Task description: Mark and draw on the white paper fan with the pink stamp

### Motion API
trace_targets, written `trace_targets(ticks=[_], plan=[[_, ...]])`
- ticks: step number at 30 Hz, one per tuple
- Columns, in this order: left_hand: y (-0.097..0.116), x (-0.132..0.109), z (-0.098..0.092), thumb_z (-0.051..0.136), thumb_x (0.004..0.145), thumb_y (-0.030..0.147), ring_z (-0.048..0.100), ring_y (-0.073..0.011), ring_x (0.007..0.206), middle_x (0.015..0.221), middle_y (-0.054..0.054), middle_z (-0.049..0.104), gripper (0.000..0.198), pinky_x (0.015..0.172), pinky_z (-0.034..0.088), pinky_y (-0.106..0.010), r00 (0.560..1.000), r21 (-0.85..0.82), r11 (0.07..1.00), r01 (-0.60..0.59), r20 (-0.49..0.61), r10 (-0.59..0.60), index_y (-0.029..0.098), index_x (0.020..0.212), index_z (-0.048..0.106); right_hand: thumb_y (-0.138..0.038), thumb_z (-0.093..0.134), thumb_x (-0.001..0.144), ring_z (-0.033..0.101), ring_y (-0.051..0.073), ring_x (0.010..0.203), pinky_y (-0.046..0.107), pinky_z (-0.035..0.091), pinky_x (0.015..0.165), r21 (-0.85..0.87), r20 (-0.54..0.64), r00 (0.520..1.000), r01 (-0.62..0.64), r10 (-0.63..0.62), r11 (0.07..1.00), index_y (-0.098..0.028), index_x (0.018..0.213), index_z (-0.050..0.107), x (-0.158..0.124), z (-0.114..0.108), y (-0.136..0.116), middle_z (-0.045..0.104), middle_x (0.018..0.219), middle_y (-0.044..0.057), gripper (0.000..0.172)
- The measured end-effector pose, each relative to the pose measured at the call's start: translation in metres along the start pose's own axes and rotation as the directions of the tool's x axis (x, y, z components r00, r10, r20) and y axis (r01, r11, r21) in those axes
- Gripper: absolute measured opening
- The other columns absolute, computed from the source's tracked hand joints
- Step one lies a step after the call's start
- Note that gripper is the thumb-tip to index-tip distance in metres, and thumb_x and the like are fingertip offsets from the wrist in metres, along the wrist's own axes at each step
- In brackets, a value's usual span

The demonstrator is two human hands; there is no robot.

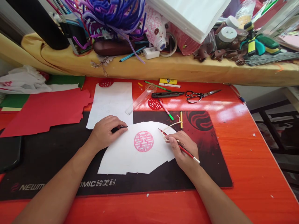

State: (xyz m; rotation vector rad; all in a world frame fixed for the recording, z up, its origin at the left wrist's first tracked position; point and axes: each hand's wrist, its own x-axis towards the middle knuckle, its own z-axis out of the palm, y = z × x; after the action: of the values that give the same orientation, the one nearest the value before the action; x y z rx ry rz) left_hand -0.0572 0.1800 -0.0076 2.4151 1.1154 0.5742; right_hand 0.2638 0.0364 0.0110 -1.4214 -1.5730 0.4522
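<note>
A white paper sheet (137, 155), cut to a rough fan shape, lies on the black desk mat (46, 174) with a pink double-happiness circle (143, 141) printed at its centre. My left hand (105, 132) rests on the sheet's left edge, fingers closed on a thin black tool (122, 127). My right hand (182, 146) grips a red pencil (182, 148) with its tip on the upper right of the sheet. A pale cord (170, 129) loops around my right fingers and runs to a yellow pencil (181, 119) standing on the mat.
Scissors (201, 95), a black utility knife (167, 95), a clear ruler (140, 99) and a pink marker (166, 109) lie on the orange desk (252, 149) beyond the mat. Red paper (44, 110) and a white sheet (109, 104) lie to the left. A cluttered shelf (163, 65) runs along the back.
</note>
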Motion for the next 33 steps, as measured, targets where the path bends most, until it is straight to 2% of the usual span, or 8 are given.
trace_targets(ticks=[12, 20, 33], plan=[[-0.0004, -0.0006, 0.0011, 0.067, 0.107, 0.044, 0.068, -0.0225, 0.084, 0.086, -0.002, 0.075, 0.022, 0.079, 0.052, -0.037, 1.000, -0.009, 1.000, -0.008, -0.011, 0.008, 0.027, 0.099, 0.080, -0.023, 0.064, 0.112, 0.076, 0.022, 0.080, 0.037, 0.057, 0.076, -0.008, 0.022, 1.000, 0.022, -0.022, 1.000, -0.026, 0.101, 0.081, 0.0008, 0.0013, 0.0006, 0.084, 0.090, 0.004, 0.020], [-0.0005, -0.0011, 0.0009, 0.067, 0.108, 0.043, 0.068, -0.0217, 0.085, 0.086, -0.002, 0.075, 0.023, 0.079, 0.051, -0.036, 1.000, -0.001, 1.000, -0.022, -0.019, 0.022, 0.026, 0.100, 0.080, -0.025, 0.063, 0.113, 0.073, 0.020, 0.076, 0.035, 0.055, 0.071, -0.028, -0.001, 1.000, 0.011, -0.011, 1.000, -0.024, 0.100, 0.080, -0.0003, 0.0008, 0.0016, 0.081, 0.082, 0.003, 0.021], [-0.0001, -0.0009, 0.0006, 0.067, 0.109, 0.044, 0.068, -0.0218, 0.084, 0.086, -0.001, 0.075, 0.024, 0.079, 0.052, -0.037, 0.999, -0.001, 1.000, -0.030, -0.020, 0.030, 0.026, 0.100, 0.080, -0.024, 0.061, 0.113, 0.072, 0.020, 0.076, 0.035, 0.055, 0.072, -0.047, 0.002, 1.000, 0.012, -0.012, 0.999, -0.024, 0.098, 0.078, -0.0031, -0.0001, 0.0026, 0.080, 0.081, 0.003, 0.023]])
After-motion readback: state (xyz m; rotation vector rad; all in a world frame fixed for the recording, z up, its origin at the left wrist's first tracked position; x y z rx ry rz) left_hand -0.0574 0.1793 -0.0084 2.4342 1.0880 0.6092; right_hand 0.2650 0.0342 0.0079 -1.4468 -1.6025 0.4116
